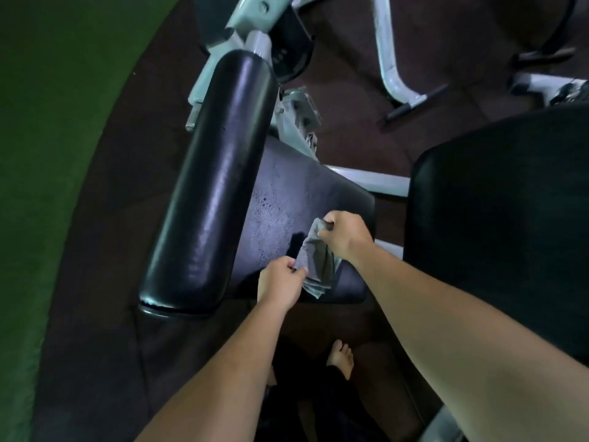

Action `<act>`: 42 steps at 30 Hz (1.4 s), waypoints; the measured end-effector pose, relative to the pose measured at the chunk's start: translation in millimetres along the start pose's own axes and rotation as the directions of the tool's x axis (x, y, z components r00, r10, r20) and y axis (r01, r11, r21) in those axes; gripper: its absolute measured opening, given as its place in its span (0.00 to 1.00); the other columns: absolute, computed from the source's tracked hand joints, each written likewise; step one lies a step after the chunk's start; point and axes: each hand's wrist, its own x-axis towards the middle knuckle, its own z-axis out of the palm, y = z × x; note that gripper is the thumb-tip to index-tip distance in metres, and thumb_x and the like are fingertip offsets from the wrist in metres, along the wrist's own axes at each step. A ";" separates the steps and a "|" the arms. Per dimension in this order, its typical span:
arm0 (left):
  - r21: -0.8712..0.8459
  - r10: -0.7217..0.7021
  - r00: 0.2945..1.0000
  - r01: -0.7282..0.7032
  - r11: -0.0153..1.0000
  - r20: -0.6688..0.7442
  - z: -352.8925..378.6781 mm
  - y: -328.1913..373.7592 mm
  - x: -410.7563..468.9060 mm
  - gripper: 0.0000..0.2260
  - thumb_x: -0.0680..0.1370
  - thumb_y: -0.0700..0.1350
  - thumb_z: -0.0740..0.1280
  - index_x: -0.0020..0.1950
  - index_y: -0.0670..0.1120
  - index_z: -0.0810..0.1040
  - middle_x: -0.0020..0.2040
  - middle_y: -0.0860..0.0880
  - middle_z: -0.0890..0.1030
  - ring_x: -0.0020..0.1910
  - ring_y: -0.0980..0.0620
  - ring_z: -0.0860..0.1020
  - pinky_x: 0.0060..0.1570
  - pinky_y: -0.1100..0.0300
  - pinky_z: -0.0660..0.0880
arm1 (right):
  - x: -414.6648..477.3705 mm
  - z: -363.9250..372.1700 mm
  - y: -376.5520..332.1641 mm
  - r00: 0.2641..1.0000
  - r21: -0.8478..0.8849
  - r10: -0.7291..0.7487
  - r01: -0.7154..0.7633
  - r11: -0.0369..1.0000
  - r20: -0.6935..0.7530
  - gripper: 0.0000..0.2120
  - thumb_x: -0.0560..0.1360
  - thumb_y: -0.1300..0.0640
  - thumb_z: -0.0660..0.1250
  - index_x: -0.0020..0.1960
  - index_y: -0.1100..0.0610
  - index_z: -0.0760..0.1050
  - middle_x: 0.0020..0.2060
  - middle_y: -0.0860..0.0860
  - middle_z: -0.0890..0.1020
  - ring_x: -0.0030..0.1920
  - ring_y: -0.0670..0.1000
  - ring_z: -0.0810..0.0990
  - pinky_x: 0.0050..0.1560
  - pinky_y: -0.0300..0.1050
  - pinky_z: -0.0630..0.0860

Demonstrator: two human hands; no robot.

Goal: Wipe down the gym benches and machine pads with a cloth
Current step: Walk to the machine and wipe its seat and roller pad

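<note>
A grey cloth (314, 261) hangs stretched between my two hands just above the flat black seat pad (287, 199). My left hand (280, 283) pinches its lower corner near the seat's front edge. My right hand (342, 232) grips the upper end of the cloth, over the seat's right side. The seat surface shows a speckled wet sheen. A long black roller pad (210, 183) lies along the seat's left side, glossy and tilted away from me.
A large black back pad (497, 224) stands close on the right. The white machine frame (392, 52) and its feet rise behind. Green turf (47, 122) borders the dark rubber floor on the left. My bare foot (342, 357) is below the seat.
</note>
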 end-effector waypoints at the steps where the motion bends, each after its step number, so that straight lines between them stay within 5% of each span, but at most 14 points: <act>1: -0.005 -0.017 1.000 0.017 1.000 0.002 3.2 -1.5 5.6 0.12 0.80 0.52 0.71 0.59 0.49 0.82 0.48 0.52 0.85 0.47 0.52 0.80 0.47 0.59 0.72 | 7.2 6.1 1.7 1.000 -0.015 -0.021 0.021 1.000 0.009 0.09 0.79 0.50 0.66 0.43 0.54 0.77 0.41 0.54 0.82 0.48 0.60 0.81 0.45 0.47 0.72; 4: 0.000 -0.045 0.999 0.045 0.999 0.007 8.8 -6.3 22.3 0.16 0.80 0.52 0.71 0.66 0.49 0.80 0.58 0.51 0.85 0.57 0.51 0.81 0.55 0.61 0.73 | 25.0 22.1 11.0 0.996 -0.048 -0.087 0.088 0.995 0.028 0.21 0.80 0.50 0.66 0.71 0.55 0.74 0.65 0.57 0.80 0.65 0.60 0.78 0.63 0.51 0.74; 6: 0.070 -0.032 0.999 0.031 0.997 0.013 9.5 -8.7 30.6 0.18 0.79 0.52 0.71 0.68 0.48 0.79 0.61 0.50 0.84 0.61 0.48 0.81 0.60 0.58 0.74 | 29.6 30.0 18.5 0.996 -0.057 -0.082 0.085 0.995 0.045 0.27 0.80 0.51 0.66 0.78 0.54 0.67 0.72 0.56 0.74 0.70 0.60 0.73 0.69 0.52 0.71; 12: 0.231 0.032 0.999 -0.032 0.972 0.004 -4.0 -7.4 32.0 0.24 0.79 0.54 0.70 0.74 0.50 0.75 0.68 0.48 0.80 0.65 0.46 0.79 0.66 0.51 0.75 | 15.3 36.3 36.4 0.998 -0.033 -0.023 0.025 0.999 0.065 0.18 0.80 0.54 0.65 0.68 0.57 0.75 0.64 0.59 0.78 0.64 0.62 0.76 0.62 0.52 0.74; 16: 0.342 0.129 0.991 -0.127 0.931 0.017 -19.3 6.5 18.0 0.25 0.79 0.54 0.70 0.75 0.49 0.74 0.69 0.48 0.78 0.67 0.46 0.77 0.66 0.48 0.75 | 0.8 33.3 31.8 0.997 0.003 -0.038 0.038 0.999 0.065 0.21 0.80 0.52 0.64 0.71 0.55 0.74 0.65 0.57 0.78 0.65 0.59 0.76 0.62 0.50 0.73; 21: 0.583 0.290 0.945 -0.321 0.746 0.150 -51.2 45.4 -9.8 0.20 0.81 0.52 0.66 0.71 0.48 0.74 0.67 0.48 0.75 0.69 0.44 0.70 0.64 0.47 0.74 | -17.8 29.3 17.7 0.997 0.089 -0.056 0.051 0.995 0.050 0.25 0.80 0.49 0.64 0.76 0.53 0.70 0.71 0.54 0.75 0.69 0.56 0.75 0.66 0.48 0.71; 25: 0.765 0.459 0.842 -0.488 0.420 0.284 -97.9 84.6 -20.5 0.20 0.81 0.54 0.64 0.71 0.47 0.74 0.66 0.47 0.76 0.69 0.45 0.70 0.67 0.48 0.71 | -16.6 35.4 11.8 0.996 0.132 -0.071 0.063 0.989 0.055 0.25 0.81 0.49 0.64 0.77 0.54 0.69 0.74 0.54 0.73 0.73 0.56 0.71 0.71 0.49 0.68; 28: 0.831 0.572 0.714 -0.548 0.095 0.405 -140.9 106.2 -16.1 0.23 0.81 0.59 0.61 0.71 0.48 0.76 0.67 0.48 0.78 0.71 0.45 0.71 0.73 0.49 0.64 | -11.4 49.0 11.4 0.996 0.156 -0.079 0.070 0.985 0.050 0.26 0.81 0.50 0.64 0.77 0.56 0.68 0.76 0.56 0.71 0.76 0.57 0.68 0.75 0.50 0.66; 31: 0.826 0.654 0.584 -0.552 -0.115 0.481 -187.6 117.4 -0.7 0.30 0.78 0.65 0.54 0.70 0.50 0.79 0.68 0.49 0.79 0.75 0.45 0.70 0.77 0.46 0.61 | -4.2 68.4 13.6 0.997 0.167 -0.082 0.080 0.983 0.003 0.27 0.82 0.50 0.64 0.79 0.55 0.65 0.78 0.55 0.67 0.77 0.57 0.65 0.75 0.52 0.65; 36: 0.702 0.619 0.444 -0.665 -0.257 0.647 -241.8 117.2 42.7 0.32 0.79 0.69 0.54 0.74 0.50 0.77 0.75 0.51 0.75 0.81 0.48 0.62 0.82 0.44 0.52 | 22.0 112.8 23.8 0.987 0.106 -0.136 0.145 0.984 -0.089 0.31 0.86 0.48 0.56 0.84 0.58 0.52 0.84 0.54 0.49 0.83 0.55 0.46 0.82 0.48 0.42; 42: 0.559 0.725 0.238 -0.794 -0.238 0.647 -243.0 97.4 70.4 0.27 0.81 0.62 0.57 0.74 0.50 0.78 0.75 0.53 0.75 0.82 0.47 0.62 0.80 0.37 0.51 | 43.8 160.3 17.5 0.968 -0.001 -0.083 0.085 0.996 -0.237 0.37 0.81 0.38 0.40 0.84 0.58 0.47 0.83 0.54 0.47 0.83 0.54 0.43 0.82 0.54 0.38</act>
